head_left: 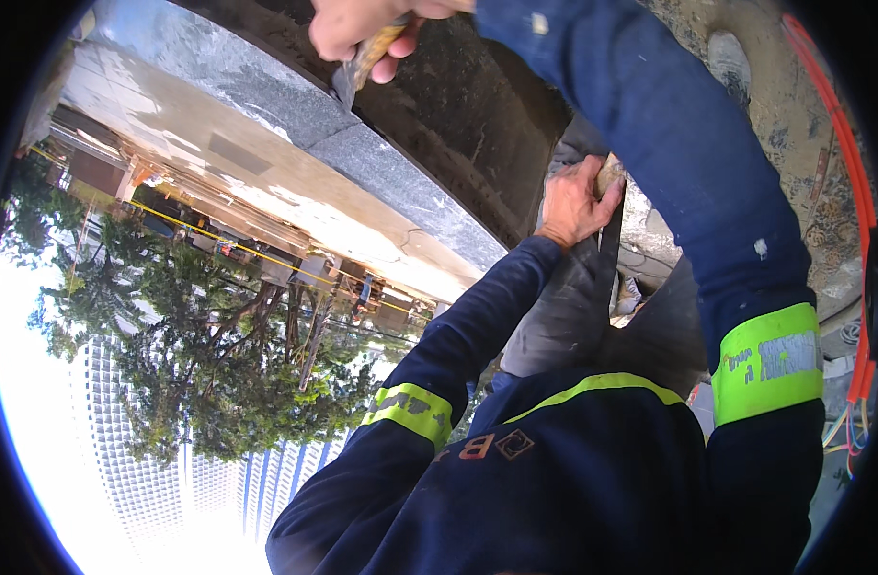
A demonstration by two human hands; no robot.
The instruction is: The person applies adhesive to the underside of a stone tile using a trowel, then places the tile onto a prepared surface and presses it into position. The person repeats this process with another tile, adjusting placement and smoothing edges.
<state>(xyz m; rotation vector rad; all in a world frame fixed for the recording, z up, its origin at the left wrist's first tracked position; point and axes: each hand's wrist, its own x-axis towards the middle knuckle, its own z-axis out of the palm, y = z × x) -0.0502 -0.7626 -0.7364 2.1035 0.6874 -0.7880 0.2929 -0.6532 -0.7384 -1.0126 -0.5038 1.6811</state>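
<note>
At the top, my right hand (367, 31) is closed round the worn wooden handle of a putty knife (375, 50). Its short grey blade points down to the edge of a grey stone slab (362, 144), close to a joint between two slabs. My left hand (575, 199) rests by my bent leg (558, 307), fingers curled round a tan, rough-looking end of a tool with a long dark flat strip (608, 244). The exact kind of that tool cannot be made out. Between the hands lies a dark, dusty recessed face (467, 105) beside the slabs.
Orange-red hoses (846, 192) run down the right, ending near thin coloured wires (846, 436). A shoe (729, 62) stands on the dirty ground at upper right. Beyond the slabs stretch pale paving (266, 182), a yellow line (228, 244), trees (238, 355) and tall buildings.
</note>
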